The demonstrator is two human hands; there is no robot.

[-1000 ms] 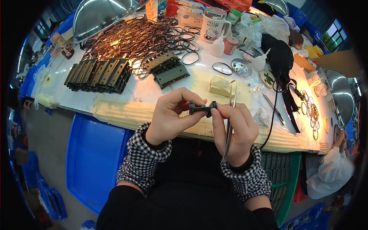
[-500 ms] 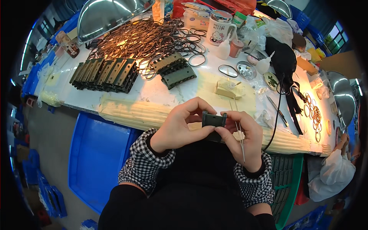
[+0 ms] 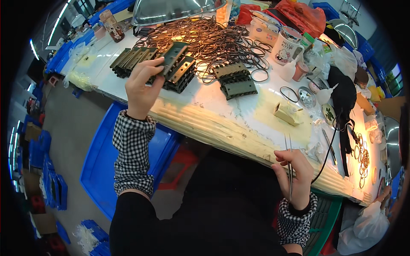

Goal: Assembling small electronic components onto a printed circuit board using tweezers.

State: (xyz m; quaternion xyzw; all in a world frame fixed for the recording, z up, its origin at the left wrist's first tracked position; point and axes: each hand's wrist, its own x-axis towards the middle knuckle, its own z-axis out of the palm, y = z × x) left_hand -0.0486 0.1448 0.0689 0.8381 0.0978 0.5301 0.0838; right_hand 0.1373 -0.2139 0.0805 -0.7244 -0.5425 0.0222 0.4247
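Over the far left part of the white tabletop [image 3: 239,115], the left hand [image 3: 143,85] reaches out and pinches a dark olive rectangular metal plate [image 3: 173,57] between thumb and fingers, its grip pressed on the plate's near edge. That plate sits at the top of a row of dark olive metal plates [image 3: 147,64] stacked on edge, which stretches leftward from the hand. Just right of the row lies a smaller pile of the same dark plates [image 3: 235,81], flat on the tabletop. Behind both spreads a tangle of thin brown rubber rings [image 3: 213,38], lit warmly from above by a round metal lamp shade [image 3: 171,8].

Well apart from all this, low at the near edge, the right hand [image 3: 294,179] is closed around slim metal tweezers [image 3: 288,164], whose points stand upward; the grip is pinched on their shaft. Beyond that hand a small pale yellow block [image 3: 287,113] rests on the tabletop, and a black cable [image 3: 331,145] hangs over the edge. A white mug with a cartoon print [image 3: 289,42] stands farther back. A blue plastic crate [image 3: 115,162] sits below the tabletop on the left.
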